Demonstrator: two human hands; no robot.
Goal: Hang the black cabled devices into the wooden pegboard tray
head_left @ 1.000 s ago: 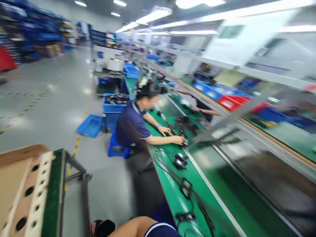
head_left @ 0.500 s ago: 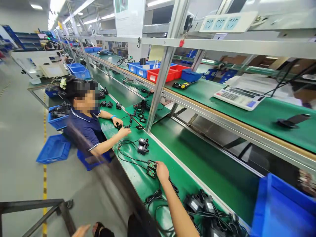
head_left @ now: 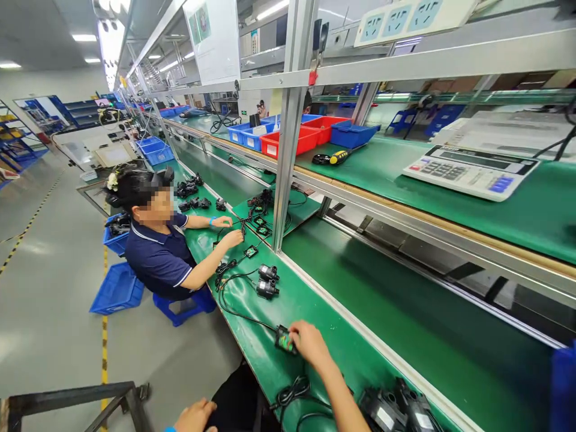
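Our right hand (head_left: pixel 310 345) has its fingertips at the right end of a circuit board (head_left: pixel 284 341) over the green bench (head_left: pixel 333 336); whether they clamp it, we cannot tell. Two boards show side by side half a second ago, but now we make out only one clearly. More of our left hand (head_left: pixel 194 416) shows than before, though the lower edge cuts it off and its grip is unclear. The blue bin (head_left: pixel 563 390) shrinks to a sliver.
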